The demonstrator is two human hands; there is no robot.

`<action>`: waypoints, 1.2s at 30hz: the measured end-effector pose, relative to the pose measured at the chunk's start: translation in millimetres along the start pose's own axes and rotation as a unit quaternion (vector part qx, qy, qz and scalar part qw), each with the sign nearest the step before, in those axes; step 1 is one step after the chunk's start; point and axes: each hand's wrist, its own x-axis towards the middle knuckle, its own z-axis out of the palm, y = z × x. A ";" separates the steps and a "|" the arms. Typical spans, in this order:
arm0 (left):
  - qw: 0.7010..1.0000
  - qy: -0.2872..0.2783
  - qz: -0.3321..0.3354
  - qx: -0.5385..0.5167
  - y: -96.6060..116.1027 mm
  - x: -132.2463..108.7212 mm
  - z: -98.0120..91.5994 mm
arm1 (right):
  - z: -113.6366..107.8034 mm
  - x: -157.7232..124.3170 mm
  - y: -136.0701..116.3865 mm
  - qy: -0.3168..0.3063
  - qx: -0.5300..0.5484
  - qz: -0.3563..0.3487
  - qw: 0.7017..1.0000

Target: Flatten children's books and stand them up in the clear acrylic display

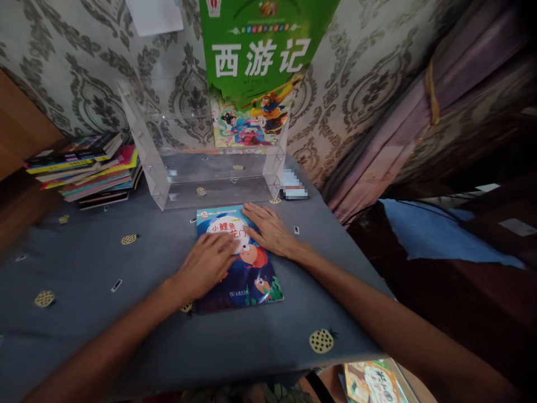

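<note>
A blue picture book (pixel 254 260) with an orange fish and red Chinese characters on its cover lies closed on the grey tablecloth (pixel 155 268). Across the left side of its cover rests my left hand (pixel 207 262), palm down, its fingers stretched out and slightly blurred. My right hand (pixel 271 230) lies flat over the book's upper right edge with the fingers extended. Neither hand grips anything. Just behind the book stands a clear acrylic rack (pixel 151 162), and a tall green book (pixel 258 84) is upright at its back.
A pile of books (pixel 98 170) sits at the left beside the rack. To the rack's right is a pixelated flat object (pixel 294 184). A curtain (pixel 390 129) hangs at right, near a blue cloth (pixel 440 232). Another book (pixel 373 380) is below the table's front edge.
</note>
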 end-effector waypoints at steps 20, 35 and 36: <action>0.987 0.042 -0.158 -0.001 -76.5 -2.9 7.9 | -2.8 -2.2 0.2 -0.012 0.016 0.005 1.000; 0.988 0.089 -0.124 0.027 -80.9 -5.0 16.1 | 1.7 36.6 -65.1 -0.060 -0.040 -0.120 0.990; 0.987 0.096 -0.123 0.029 -81.2 -5.3 16.6 | 6.6 42.0 -70.8 -0.059 -0.034 -0.126 0.990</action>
